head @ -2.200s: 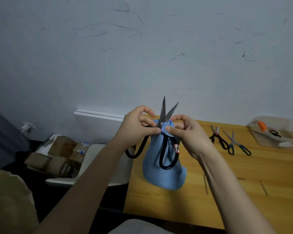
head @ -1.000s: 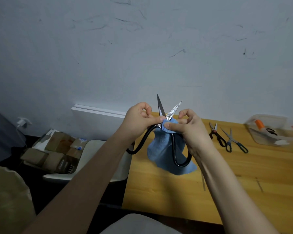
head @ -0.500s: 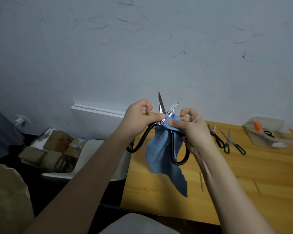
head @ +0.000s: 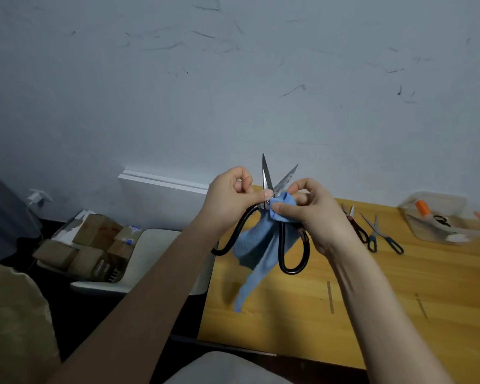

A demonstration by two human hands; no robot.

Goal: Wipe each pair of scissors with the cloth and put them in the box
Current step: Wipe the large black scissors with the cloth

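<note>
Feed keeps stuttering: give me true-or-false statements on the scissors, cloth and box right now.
1. The black-handled scissors are held up with blades apart. True.
2. Two other pairs, red-handled scissors and blue-handled scissors, lie on the table. True.
3. The blue cloth lies flat on the table. False: the right hand pinches it near the pivot and it hangs down.
4. The left hand is idle. False: it grips the black-handled scissors near the pivot.
5. The clear box is empty. False: orange and black items show inside.
</note>
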